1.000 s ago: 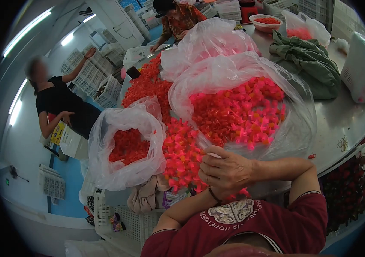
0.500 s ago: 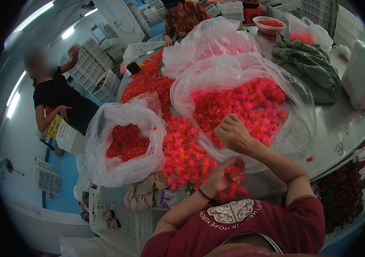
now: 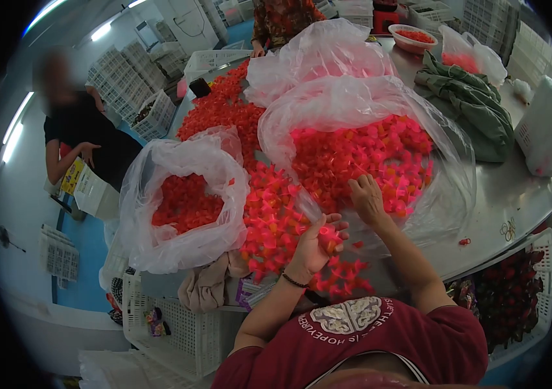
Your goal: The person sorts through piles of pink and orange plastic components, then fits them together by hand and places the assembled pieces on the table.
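Note:
My left hand [image 3: 313, 251] is palm up in front of the table's near side, its fingers curled round a few small pink and orange flower-shaped pieces [image 3: 329, 240]. My right hand [image 3: 367, 200] is at the near edge of a large clear plastic bag [image 3: 452, 162], over the pink flower-shaped pieces inside it. Its fingers are bent together, and what they hold is too small to make out. A loose spread of pink pieces [image 3: 269, 223] lies left of my left hand. Just below that hand is a smaller cluster [image 3: 344, 277].
A smaller bag [image 3: 137, 223] of red pieces stands left, beside a red heap [image 3: 224, 117]. Green cloth [image 3: 464, 107] and a white bag [image 3: 541, 129] lie right. Crates stand below the table [image 3: 483, 201]. One person [image 3: 91, 142] stands left, another [image 3: 282, 23] across the table.
My right hand has lowered from above the bag's opening to the pieces at its near side. My left hand has risen a little to the left, with its palm now facing up.

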A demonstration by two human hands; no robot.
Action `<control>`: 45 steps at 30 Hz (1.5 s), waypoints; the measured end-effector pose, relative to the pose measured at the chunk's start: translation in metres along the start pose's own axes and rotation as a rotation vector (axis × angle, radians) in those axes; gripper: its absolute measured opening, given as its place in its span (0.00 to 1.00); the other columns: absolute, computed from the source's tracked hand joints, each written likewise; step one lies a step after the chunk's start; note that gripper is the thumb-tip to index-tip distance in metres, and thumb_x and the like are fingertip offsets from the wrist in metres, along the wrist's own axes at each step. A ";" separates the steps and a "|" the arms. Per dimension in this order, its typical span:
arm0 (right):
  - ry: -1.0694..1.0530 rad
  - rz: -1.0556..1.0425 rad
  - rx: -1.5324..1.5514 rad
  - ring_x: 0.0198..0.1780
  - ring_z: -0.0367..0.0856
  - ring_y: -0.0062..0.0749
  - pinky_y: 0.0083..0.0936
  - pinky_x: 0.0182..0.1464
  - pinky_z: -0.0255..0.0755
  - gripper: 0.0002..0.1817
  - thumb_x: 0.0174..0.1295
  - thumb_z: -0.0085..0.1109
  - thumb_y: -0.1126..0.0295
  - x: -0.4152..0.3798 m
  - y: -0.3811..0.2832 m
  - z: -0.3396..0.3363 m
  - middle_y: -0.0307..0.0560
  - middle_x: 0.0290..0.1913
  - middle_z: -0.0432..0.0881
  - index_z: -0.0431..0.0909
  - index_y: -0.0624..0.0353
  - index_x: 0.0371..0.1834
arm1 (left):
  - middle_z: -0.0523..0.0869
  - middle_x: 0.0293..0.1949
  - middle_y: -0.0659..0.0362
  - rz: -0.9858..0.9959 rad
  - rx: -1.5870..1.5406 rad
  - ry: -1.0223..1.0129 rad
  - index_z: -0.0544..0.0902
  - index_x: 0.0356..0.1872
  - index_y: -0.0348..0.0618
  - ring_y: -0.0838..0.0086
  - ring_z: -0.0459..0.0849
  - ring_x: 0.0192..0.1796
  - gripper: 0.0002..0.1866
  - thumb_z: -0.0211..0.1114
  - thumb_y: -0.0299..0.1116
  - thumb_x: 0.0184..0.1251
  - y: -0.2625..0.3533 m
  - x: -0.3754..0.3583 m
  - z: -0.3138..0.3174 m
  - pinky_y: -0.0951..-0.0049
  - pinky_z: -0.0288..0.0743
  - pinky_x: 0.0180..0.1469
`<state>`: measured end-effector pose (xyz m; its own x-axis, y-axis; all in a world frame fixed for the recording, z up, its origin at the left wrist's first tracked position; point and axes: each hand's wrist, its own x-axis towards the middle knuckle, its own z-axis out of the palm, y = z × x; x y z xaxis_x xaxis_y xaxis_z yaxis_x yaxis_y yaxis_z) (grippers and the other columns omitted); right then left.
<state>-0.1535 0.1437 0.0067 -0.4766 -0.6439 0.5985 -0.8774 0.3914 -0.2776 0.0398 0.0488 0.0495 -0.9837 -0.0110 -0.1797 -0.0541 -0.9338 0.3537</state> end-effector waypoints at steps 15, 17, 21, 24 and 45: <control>-0.015 0.097 0.269 0.46 0.76 0.48 0.39 0.48 0.71 0.14 0.52 0.64 0.75 -0.031 -0.004 -0.020 0.50 0.40 0.78 0.80 0.61 0.44 | 0.81 0.47 0.53 0.069 0.030 0.099 0.75 0.55 0.40 0.65 0.81 0.45 0.19 0.57 0.43 0.73 0.006 -0.003 0.033 0.71 0.74 0.37; -0.023 0.205 0.365 0.46 0.76 0.47 0.39 0.48 0.71 0.13 0.53 0.64 0.75 -0.034 -0.009 -0.029 0.49 0.39 0.78 0.80 0.61 0.43 | 0.81 0.46 0.54 0.097 0.047 0.152 0.75 0.55 0.40 0.65 0.81 0.45 0.18 0.58 0.41 0.73 0.004 -0.003 0.034 0.71 0.74 0.36; -0.100 0.208 0.267 0.46 0.76 0.44 0.39 0.50 0.70 0.12 0.54 0.64 0.75 -0.040 -0.009 -0.039 0.48 0.39 0.79 0.80 0.61 0.43 | 0.82 0.45 0.54 0.138 0.156 0.186 0.75 0.56 0.40 0.68 0.81 0.43 0.17 0.62 0.34 0.70 0.005 -0.002 0.020 0.73 0.74 0.33; -0.062 0.126 0.116 0.47 0.76 0.42 0.36 0.51 0.68 0.12 0.54 0.64 0.73 -0.036 -0.015 -0.038 0.46 0.40 0.79 0.80 0.59 0.43 | 0.82 0.45 0.55 0.120 0.156 0.166 0.76 0.56 0.40 0.70 0.81 0.42 0.17 0.63 0.34 0.69 0.004 -0.004 0.021 0.74 0.73 0.32; -0.116 0.585 1.197 0.37 0.76 0.15 0.17 0.43 0.71 0.09 0.64 0.59 0.70 -0.002 -0.061 -0.077 0.37 0.33 0.83 0.82 0.66 0.38 | 0.81 0.32 0.61 0.119 0.232 0.212 0.74 0.58 0.37 0.76 0.78 0.33 0.29 0.51 0.56 0.75 0.002 -0.008 0.027 0.77 0.68 0.28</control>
<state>-0.0945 0.1717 0.0806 -0.7462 -0.6555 0.1160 -0.0235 -0.1482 -0.9887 0.0432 0.0562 0.0765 -0.9293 -0.2123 -0.3023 -0.0022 -0.8152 0.5792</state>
